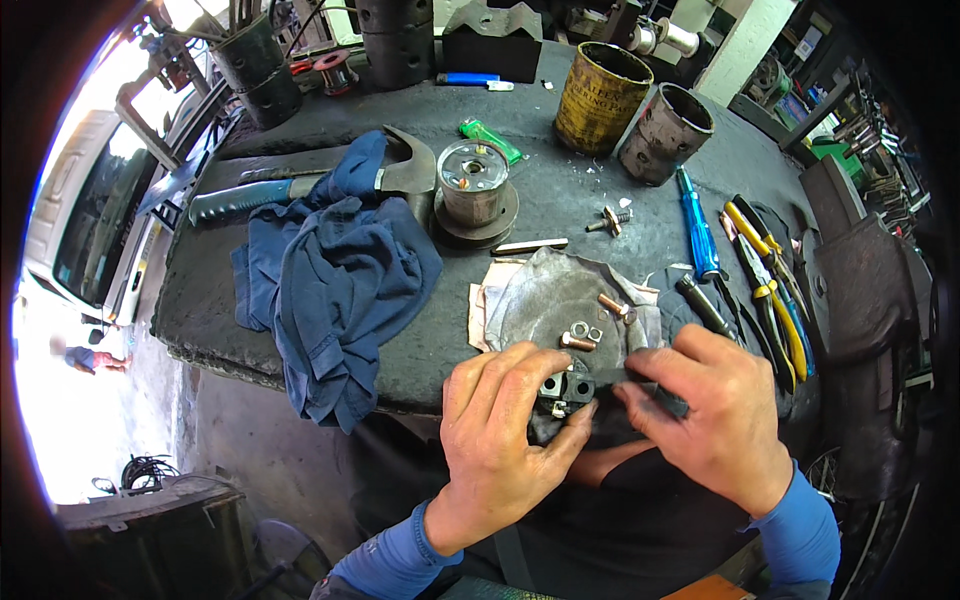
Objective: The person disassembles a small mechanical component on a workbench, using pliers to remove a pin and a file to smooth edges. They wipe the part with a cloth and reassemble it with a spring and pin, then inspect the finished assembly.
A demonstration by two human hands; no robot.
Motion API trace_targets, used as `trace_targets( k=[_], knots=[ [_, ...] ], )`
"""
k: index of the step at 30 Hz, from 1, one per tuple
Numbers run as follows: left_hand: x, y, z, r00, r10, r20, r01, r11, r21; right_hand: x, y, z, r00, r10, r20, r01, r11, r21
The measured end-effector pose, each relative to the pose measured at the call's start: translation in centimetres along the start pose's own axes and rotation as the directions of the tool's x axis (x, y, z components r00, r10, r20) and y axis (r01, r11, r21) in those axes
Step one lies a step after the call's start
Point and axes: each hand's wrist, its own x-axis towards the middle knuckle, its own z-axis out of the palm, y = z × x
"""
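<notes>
My left hand [505, 440] grips a small black block [578, 389] with metal fittings, low over the bench's near edge. Just right of it, my right hand [715, 420] closes round a dark, elongated object [668, 400], partly hidden by my fingers, whose far end reaches toward the block. Beyond both hands lies a grimy rag [540, 295] carrying a copper-coloured bolt [576, 342], another bolt [618, 307] and small nuts [580, 330].
On the dark bench [380, 110] are a blue cloth [340, 280], a hammer [405, 165], a metal cylinder [473, 190], two cans [600, 100] [665, 135], a blue screwdriver [700, 230] and several pliers [765, 290]. At far left, a white vehicle [90, 230] and a distant person [95, 357] appear outside.
</notes>
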Motion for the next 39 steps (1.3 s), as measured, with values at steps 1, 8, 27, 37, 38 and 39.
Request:
trace_targets(
  k=[1,8,27,37,38,39],
  knots=[
    [0.0,0.0,0.0,1.000,0.003,-0.002,-0.003,1.000,0.003,0.1,0.0,-0.1,1.000,-0.006,0.000,0.006,1.000,-0.004],
    [0.1,0.0,0.0,1.000,0.000,-0.003,0.000,1.000,0.013,0.2,0.0,-0.2,1.000,-0.027,0.001,0.027,1.000,-0.011],
    [0.0,0.1,0.0,1.000,0.006,-0.003,-0.006,1.000,0.005,0.9,0.5,-0.8,0.996,-0.094,-0.010,0.092,0.987,-0.129],
    [0.0,-0.1,0.0,1.000,0.018,0.008,-0.018,1.000,0.012,0.7,1.0,0.0,0.992,0.006,0.126,-0.037,0.969,0.242],
    [0.0,-0.1,0.0,1.000,0.019,0.012,-0.019,1.000,0.013,0.8,0.9,0.0,0.992,0.004,0.126,-0.037,0.966,0.256],
    [-0.1,-0.2,0.1,1.000,0.020,0.014,-0.020,1.000,0.009,0.8,0.8,0.0,0.992,0.002,0.126,-0.036,0.963,0.269]
  ],
)
